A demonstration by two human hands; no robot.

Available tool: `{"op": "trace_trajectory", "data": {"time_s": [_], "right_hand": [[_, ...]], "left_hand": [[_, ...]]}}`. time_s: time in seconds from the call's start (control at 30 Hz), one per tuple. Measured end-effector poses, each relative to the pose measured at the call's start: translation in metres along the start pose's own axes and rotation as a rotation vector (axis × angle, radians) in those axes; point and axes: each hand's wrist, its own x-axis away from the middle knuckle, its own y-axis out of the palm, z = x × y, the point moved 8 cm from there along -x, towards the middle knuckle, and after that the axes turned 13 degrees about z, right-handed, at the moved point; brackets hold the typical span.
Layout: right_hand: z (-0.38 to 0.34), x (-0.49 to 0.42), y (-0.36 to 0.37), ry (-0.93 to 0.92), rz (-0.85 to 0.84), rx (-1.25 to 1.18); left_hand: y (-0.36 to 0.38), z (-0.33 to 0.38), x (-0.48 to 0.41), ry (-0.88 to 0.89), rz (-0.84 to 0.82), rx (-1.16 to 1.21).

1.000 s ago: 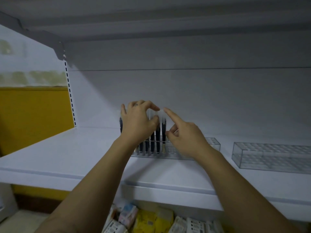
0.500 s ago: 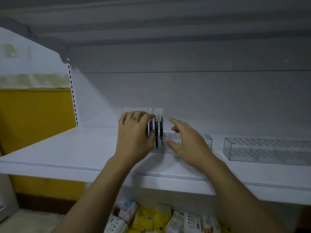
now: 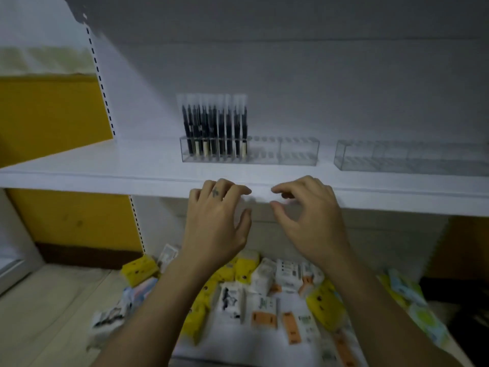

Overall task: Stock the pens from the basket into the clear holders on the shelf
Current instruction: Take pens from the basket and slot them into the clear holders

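A long, clear, rectangular plastic holder (image 3: 297, 154) stands on the white shelf board (image 3: 105, 165), set back from the board's front edge. Its left part is filled with dark-barrelled pens with frosted clear caps (image 3: 214, 127), all upright and packed close together in rows. The right part of this holder shows only its rows of open slots. Well to the right of it, on the same board and not touching it, lies a second clear rectangular holder (image 3: 397, 157), which runs out of the picture at the right edge.

Both hands hover in front of and below the first holder, at the front edge of the board, apart from the holder and from each other. The left hand (image 3: 217, 223) is below the holder's pen-filled part, back turned up, with a small dark mark on one finger. Its fingers are loosely bent and the thumb is spread to the side. It holds nothing. The right hand (image 3: 311, 221) is below the holder's unfilled part, its fingers loosely curled and its thumb out towards the left hand. It too holds nothing. Whether the fingertips touch the board edge I cannot tell, as the picture is blurred there.

Far below the holder, under the forearms, lies a jumble of yellow, white and orange-labelled packets (image 3: 264, 290).
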Motion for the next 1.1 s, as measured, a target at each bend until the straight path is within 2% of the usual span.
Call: {"op": "trace_trajectory", "data": {"time_s": [0.07,0.17,0.43,0.6,0.77,0.87,1.0,1.1], "right_hand": [[0.009,0.027,-0.008,0.028,0.050,-0.026],[0.029,0.074,0.000,0.119,-0.029,-0.013],[0.091,0.215,0.051,0.381,-0.518,0.081],[0.122,0.301,0.078,0.526,-0.868,0.172],[0.135,0.380,0.088,0.733,-1.115,0.134],[0.137,0.412,0.090,0.838,-1.175,0.083],[0.140,0.440,0.099,0.853,-1.272,0.052],[0.150,0.464,0.095,0.942,-1.336,0.080]], "left_hand": [[0.005,0.006,0.024,-0.010,-0.031,0.030],[0.020,0.015,0.063,-0.048,-0.123,0.072],[0.089,0.023,0.189,-0.181,-0.543,0.097],[0.126,0.016,0.280,-0.336,-0.832,0.092],[0.143,0.008,0.365,-0.534,-1.054,0.114],[0.148,0.014,0.393,-0.610,-1.145,0.169],[0.156,0.019,0.438,-0.696,-1.319,0.192],[0.163,0.017,0.466,-0.754,-1.405,0.166]]}}
